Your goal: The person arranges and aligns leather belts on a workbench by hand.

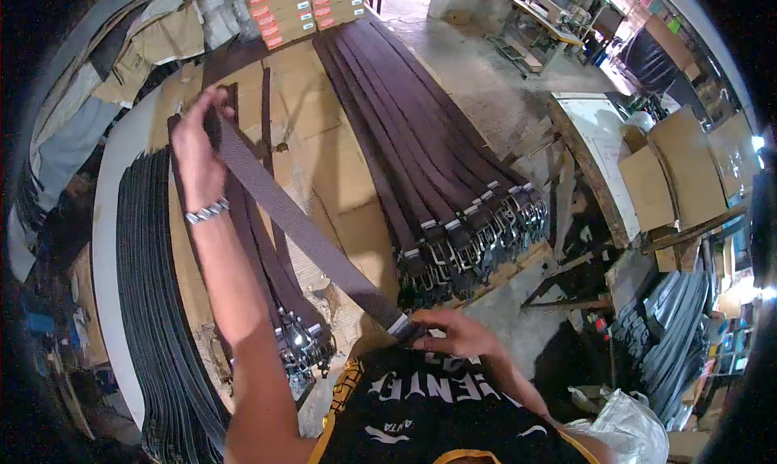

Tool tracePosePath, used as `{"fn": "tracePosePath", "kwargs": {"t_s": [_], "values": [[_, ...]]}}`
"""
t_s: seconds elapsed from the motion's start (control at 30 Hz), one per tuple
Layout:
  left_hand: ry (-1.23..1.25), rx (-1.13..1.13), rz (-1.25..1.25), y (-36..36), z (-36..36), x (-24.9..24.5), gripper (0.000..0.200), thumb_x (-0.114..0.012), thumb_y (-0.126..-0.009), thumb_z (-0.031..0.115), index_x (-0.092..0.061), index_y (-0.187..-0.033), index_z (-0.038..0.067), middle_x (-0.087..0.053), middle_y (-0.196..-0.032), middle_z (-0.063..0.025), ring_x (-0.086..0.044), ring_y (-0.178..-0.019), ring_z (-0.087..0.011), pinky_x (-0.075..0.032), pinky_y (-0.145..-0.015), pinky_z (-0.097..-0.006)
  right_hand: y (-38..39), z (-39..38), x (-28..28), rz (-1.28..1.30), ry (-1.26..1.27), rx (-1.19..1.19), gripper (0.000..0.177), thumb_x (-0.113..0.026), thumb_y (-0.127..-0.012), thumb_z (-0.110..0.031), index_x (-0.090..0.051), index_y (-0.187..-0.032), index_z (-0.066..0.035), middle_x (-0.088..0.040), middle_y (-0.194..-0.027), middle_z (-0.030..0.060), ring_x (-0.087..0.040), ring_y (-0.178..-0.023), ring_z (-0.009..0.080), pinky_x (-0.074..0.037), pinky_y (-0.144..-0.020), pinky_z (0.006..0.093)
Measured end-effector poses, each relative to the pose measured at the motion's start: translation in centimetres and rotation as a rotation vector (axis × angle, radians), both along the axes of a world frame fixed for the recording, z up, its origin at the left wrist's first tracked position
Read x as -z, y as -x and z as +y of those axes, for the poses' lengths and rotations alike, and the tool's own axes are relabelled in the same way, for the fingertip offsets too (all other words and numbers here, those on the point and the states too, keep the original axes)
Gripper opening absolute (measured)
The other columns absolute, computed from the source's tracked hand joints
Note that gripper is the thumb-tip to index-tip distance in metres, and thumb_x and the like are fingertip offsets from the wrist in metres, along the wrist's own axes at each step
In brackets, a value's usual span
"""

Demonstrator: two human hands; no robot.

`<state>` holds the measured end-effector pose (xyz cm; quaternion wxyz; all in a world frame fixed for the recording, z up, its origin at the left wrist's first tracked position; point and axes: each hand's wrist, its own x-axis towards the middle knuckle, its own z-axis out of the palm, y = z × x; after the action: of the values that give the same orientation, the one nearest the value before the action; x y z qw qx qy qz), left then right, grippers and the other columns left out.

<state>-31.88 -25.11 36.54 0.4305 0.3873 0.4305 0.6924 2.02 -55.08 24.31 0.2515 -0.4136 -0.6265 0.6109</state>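
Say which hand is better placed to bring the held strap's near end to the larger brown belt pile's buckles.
Probably the right hand: it grips the near end of the strap, closer to those buckles. The left hand holds the far end, well away from them.

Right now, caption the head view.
Left hand and right hand hold a long purplish-grey strap over a cardboard-covered table with dark metal-buckled belts.

One belt [307, 231] is stretched out amid two brown belt piles [433, 132], one black strap pile [150, 278] and two box stacks [281, 15].
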Motion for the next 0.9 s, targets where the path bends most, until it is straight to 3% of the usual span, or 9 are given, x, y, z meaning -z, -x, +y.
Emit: {"fn": "tracePosePath", "kwargs": {"t_s": [0.07,0.1,0.2,0.3,0.37,0.47,0.6,0.8,0.9], "values": [[-0.104,0.099,0.025,2.2,3.6,-1.9,0.025,-0.062,-0.093,0.02,-0.068,-0.106,0.0,-0.072,-0.099,-0.0091,-0.066,-0.078,-0.0186,-0.05,-0.072,-0.0305,-0.7,-0.4,-0.6,0.0,-0.026,0.028,0.035,-0.073,-0.086,-0.007,-0.063,-0.119,-0.002,-0.068,-0.11,0.0102,-0.062,-0.1,0.0178,-0.048,-0.089,0.0341],[-0.065,0.0,0.039,1.0,3.1,-4.5,0.026,-0.061,-0.093,0.022,-0.069,-0.101,-0.001,-0.072,-0.094,-0.0098,-0.066,-0.076,-0.0192,-0.05,-0.071,-0.0302,-1.1,-0.6,-0.7,0.003,-0.036,0.045,0.035,-0.073,-0.086,-0.006,-0.064,-0.119,-0.002,-0.069,-0.109,0.0098,-0.063,-0.099,0.0172,-0.048,-0.088,0.0333],[-0.006,-0.037,0.137,2.9,7.2,-5.7,0.026,-0.06,-0.094,0.025,-0.071,-0.092,0.002,-0.071,-0.082,-0.0074,-0.064,-0.065,-0.0139,-0.044,-0.054,-0.0257,-2.6,-0.5,-0.2,0.099,0.047,-0.023,0.035,-0.073,-0.088,-0.014,-0.064,-0.12,-0.002,-0.069,-0.115,0.0114,-0.062,-0.11,0.0201,-0.047,-0.095,0.0358],[0.034,-0.082,0.238,3.3,12.1,-3.6,0.025,-0.06,-0.094,0.026,-0.071,-0.086,0.005,-0.072,-0.076,-0.0042,-0.061,-0.056,-0.0064,-0.028,-0.04,-0.0224,-4.0,-2.0,2.2,0.131,0.11,0.176,0.031,-0.073,-0.086,-0.01,-0.066,-0.115,-0.002,-0.07,-0.109,0.0098,-0.063,-0.107,0.0187,-0.049,-0.09,0.0347],[0.083,-0.008,0.254,-0.5,10.4,-3.3,0.025,-0.06,-0.094,0.024,-0.07,-0.087,0.003,-0.073,-0.082,-0.0078,-0.064,-0.063,-0.0099,-0.04,-0.046,-0.0232,-4.9,-0.9,0.7,0.318,0.189,0.169,0.031,-0.073,-0.087,-0.01,-0.066,-0.116,-0.002,-0.07,-0.106,0.0084,-0.064,-0.102,0.0175,-0.049,-0.087,0.0323],[0.086,0.077,0.082,-0.8,15.5,1.2,0.023,-0.061,-0.093,0.018,-0.067,-0.099,-0.003,-0.073,-0.092,-0.013,-0.069,-0.081,-0.0198,-0.054,-0.071,-0.0298,-5.2,0.1,-1.0,0.416,0.309,0.249,0.027,-0.066,-0.091,-0.006,-0.062,-0.117,0.002,-0.069,-0.101,0.0082,-0.064,-0.094,0.0161,-0.051,-0.083,0.0318],[0.063,0.034,0.031,-5.6,16.6,-1.5,0.022,-0.061,-0.092,0.017,-0.066,-0.099,-0.003,-0.072,-0.088,-0.0126,-0.068,-0.072,-0.0195,-0.054,-0.063,-0.0299,-4.8,2.1,-0.6,0.321,0.215,0.392,0.029,-0.066,-0.094,-0.014,-0.061,-0.117,0.002,-0.068,-0.101,0.0023,-0.059,-0.091,0.0093,-0.048,-0.081,0.0259],[-0.1,0.115,-0.035,-10.7,24.0,-3.1,0.02,-0.064,-0.089,0.018,-0.067,-0.09,-0.001,-0.069,-0.079,-0.0104,-0.065,-0.063,-0.0199,-0.053,-0.054,-0.033,-6.2,3.0,-0.8,0.294,0.266,0.525,0.028,-0.065,-0.095,-0.016,-0.061,-0.117,0.001,-0.067,-0.103,0.002,-0.058,-0.094,0.0094,-0.049,-0.083,0.0271],[-0.084,0.104,-0.078,-16.1,23.3,1.0,0.016,-0.062,-0.09,0.016,-0.067,-0.089,0.001,-0.068,-0.079,-0.0084,-0.065,-0.064,-0.0198,-0.052,-0.058,-0.0339,-8.4,1.1,1.4,0.141,0.233,0.596,0.027,-0.065,-0.095,-0.015,-0.061,-0.117,0.0,-0.067,-0.103,0.002,-0.059,-0.093,0.01,-0.049,-0.083,0.0278]]}}
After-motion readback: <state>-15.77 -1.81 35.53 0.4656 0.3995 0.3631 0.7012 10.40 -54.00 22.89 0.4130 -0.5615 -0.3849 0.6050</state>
